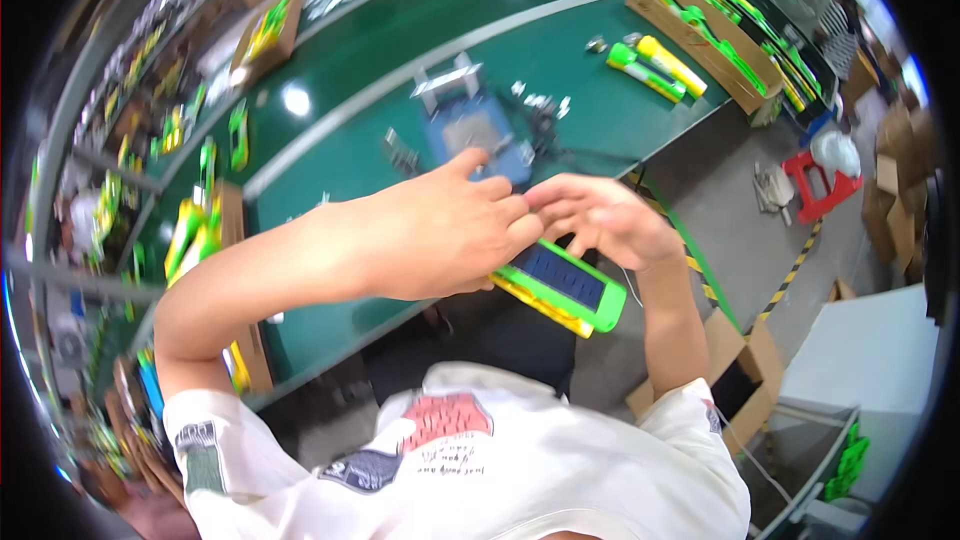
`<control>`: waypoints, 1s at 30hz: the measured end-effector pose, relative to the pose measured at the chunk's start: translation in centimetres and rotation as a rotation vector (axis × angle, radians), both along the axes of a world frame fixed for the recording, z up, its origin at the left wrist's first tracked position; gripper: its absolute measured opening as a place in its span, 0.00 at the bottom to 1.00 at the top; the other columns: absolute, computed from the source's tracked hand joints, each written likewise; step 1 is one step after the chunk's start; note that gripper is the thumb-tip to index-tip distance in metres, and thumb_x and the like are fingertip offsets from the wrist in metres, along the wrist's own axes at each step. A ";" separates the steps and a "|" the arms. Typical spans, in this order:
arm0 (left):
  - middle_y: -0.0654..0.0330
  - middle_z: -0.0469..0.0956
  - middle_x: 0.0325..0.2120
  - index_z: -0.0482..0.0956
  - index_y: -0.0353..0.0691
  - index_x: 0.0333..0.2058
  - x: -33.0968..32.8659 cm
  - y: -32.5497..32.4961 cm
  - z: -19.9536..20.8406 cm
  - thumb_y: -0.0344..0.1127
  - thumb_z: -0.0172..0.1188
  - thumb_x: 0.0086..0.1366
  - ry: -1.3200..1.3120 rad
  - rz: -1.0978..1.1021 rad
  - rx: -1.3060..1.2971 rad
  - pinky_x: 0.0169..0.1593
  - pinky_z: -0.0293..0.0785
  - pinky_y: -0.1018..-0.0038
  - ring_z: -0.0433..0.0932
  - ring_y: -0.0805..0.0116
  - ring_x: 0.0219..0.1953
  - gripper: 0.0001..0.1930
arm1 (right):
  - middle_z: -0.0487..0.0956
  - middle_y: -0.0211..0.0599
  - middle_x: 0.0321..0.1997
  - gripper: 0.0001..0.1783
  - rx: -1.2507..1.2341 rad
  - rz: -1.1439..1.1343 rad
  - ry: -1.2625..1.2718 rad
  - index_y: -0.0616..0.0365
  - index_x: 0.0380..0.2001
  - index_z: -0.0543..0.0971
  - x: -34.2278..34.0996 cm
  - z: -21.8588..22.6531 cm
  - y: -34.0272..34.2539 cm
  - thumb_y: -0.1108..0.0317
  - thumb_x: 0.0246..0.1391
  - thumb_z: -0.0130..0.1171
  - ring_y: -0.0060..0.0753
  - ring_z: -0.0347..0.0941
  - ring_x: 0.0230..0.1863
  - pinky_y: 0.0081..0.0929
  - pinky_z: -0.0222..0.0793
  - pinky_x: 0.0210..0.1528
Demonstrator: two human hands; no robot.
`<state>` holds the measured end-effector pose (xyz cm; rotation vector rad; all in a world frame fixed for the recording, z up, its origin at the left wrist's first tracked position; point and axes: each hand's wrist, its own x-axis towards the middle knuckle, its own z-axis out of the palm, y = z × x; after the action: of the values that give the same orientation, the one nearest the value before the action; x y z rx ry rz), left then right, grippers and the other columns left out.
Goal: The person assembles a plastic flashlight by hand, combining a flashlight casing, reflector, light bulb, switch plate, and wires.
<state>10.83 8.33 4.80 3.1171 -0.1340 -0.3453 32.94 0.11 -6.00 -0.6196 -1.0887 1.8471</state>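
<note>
My left hand [440,235] grips a flat green and yellow device with a dark blue panel [565,285], holding it above my lap in front of the green table [560,60]. My right hand [600,215] hovers over the device's far end, fingertips meeting those of the left hand; whether it pinches a small part I cannot tell. A blue fixture plate [475,130] lies on the table just beyond both hands.
Green and yellow lamp bodies [655,65] lie at the table's right, beside a cardboard tray of green parts [705,35]. More such boxes [262,35] stand along the left. A red stool [820,180] and open cartons [740,370] are on the floor to the right.
</note>
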 end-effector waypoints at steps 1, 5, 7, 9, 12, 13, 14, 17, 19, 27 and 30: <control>0.57 0.74 0.34 0.68 0.36 0.45 -3.0 -2.2 -0.9 0.42 0.66 0.55 0.032 0.058 -0.129 0.54 0.63 0.60 0.74 0.59 0.43 0.24 | 0.75 0.44 0.52 0.33 -0.049 0.106 -0.043 0.68 0.57 0.66 -2.7 -0.1 -1.4 0.60 0.51 0.59 0.29 0.74 0.48 0.22 0.73 0.46; 0.57 0.75 0.34 0.70 0.37 0.44 -9.8 -7.8 -3.5 0.43 0.67 0.54 -0.082 0.163 -0.204 0.48 0.64 0.64 0.74 0.59 0.42 0.23 | 0.75 0.47 0.49 0.32 -0.207 0.349 -0.057 0.69 0.54 0.66 -11.2 -0.8 -6.0 0.65 0.48 0.63 0.34 0.77 0.46 0.24 0.74 0.42; 0.59 0.76 0.33 0.71 0.37 0.42 -12.3 -9.9 -5.4 0.41 0.68 0.52 -0.113 0.287 -0.195 0.47 0.64 0.65 0.74 0.59 0.42 0.23 | 0.78 0.54 0.41 0.31 -0.255 0.453 -0.061 0.70 0.50 0.67 -13.8 -2.2 -7.4 0.65 0.45 0.64 0.42 0.81 0.31 0.30 0.77 0.31; 0.58 0.75 0.34 0.71 0.38 0.42 -13.8 -11.6 -6.0 0.40 0.70 0.50 0.007 0.429 -0.249 0.49 0.64 0.66 0.74 0.59 0.42 0.23 | 0.78 0.55 0.36 0.29 -0.248 0.533 -0.188 0.70 0.47 0.66 -15.6 -3.4 -7.5 0.65 0.46 0.64 0.40 0.80 0.27 0.31 0.77 0.28; 0.58 0.75 0.35 0.72 0.38 0.41 -16.0 -12.7 -8.7 0.38 0.70 0.49 -0.160 0.509 -0.246 0.50 0.64 0.65 0.74 0.58 0.43 0.23 | 0.77 0.56 0.34 0.28 -0.329 0.569 -0.200 0.70 0.46 0.67 -16.8 -5.6 -7.6 0.66 0.43 0.64 0.43 0.80 0.27 0.37 0.80 0.29; 0.57 0.75 0.36 0.73 0.38 0.41 -16.6 -12.7 -9.1 0.36 0.71 0.47 -0.204 0.544 -0.251 0.52 0.63 0.65 0.74 0.58 0.43 0.23 | 0.77 0.56 0.34 0.27 -0.353 0.575 -0.145 0.70 0.46 0.67 -17.1 -6.2 -7.4 0.66 0.45 0.63 0.43 0.80 0.27 0.39 0.80 0.29; 0.57 0.75 0.36 0.73 0.38 0.41 -17.2 -12.4 -9.3 0.36 0.71 0.47 -0.205 0.559 -0.259 0.52 0.63 0.65 0.74 0.58 0.43 0.23 | 0.77 0.56 0.34 0.26 -0.378 0.576 -0.087 0.71 0.46 0.67 -17.3 -6.5 -7.2 0.66 0.47 0.62 0.43 0.80 0.28 0.40 0.80 0.30; 0.54 0.76 0.36 0.75 0.37 0.42 -18.8 -10.0 -10.2 0.34 0.72 0.43 -0.267 0.618 -0.517 0.48 0.68 0.64 0.74 0.53 0.43 0.25 | 0.77 0.52 0.33 0.20 -0.434 0.587 0.013 0.67 0.43 0.69 -18.9 -6.7 -6.1 0.65 0.53 0.59 0.39 0.80 0.27 0.38 0.80 0.29; 0.53 0.77 0.34 0.77 0.34 0.40 -19.5 -7.6 -11.0 0.33 0.73 0.41 -0.256 0.639 -0.625 0.43 0.71 0.64 0.76 0.52 0.40 0.25 | 0.77 0.49 0.32 0.17 -0.468 0.549 0.059 0.64 0.44 0.69 -20.1 -7.2 -5.1 0.64 0.56 0.58 0.38 0.79 0.27 0.38 0.80 0.29; 0.55 0.77 0.35 0.80 0.35 0.39 -20.5 -0.9 -13.1 0.32 0.73 0.40 -0.274 0.627 -0.744 0.40 0.72 0.67 0.76 0.55 0.38 0.23 | 0.77 0.42 0.33 0.18 -0.568 0.344 -0.111 0.62 0.42 0.70 -22.1 -7.0 -0.5 0.65 0.50 0.61 0.32 0.77 0.29 0.32 0.78 0.32; 0.56 0.77 0.34 0.80 0.36 0.38 -20.8 0.8 -13.3 0.31 0.73 0.40 -0.290 0.611 -0.759 0.40 0.71 0.67 0.76 0.55 0.38 0.23 | 0.76 0.43 0.36 0.22 -0.513 0.298 -0.192 0.63 0.44 0.71 -22.6 -6.8 0.8 0.67 0.45 0.62 0.34 0.76 0.31 0.32 0.77 0.33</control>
<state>-10.01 9.13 -8.46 2.2761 0.5421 0.1470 10.31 0.93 -12.85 -0.9873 -0.8570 2.3953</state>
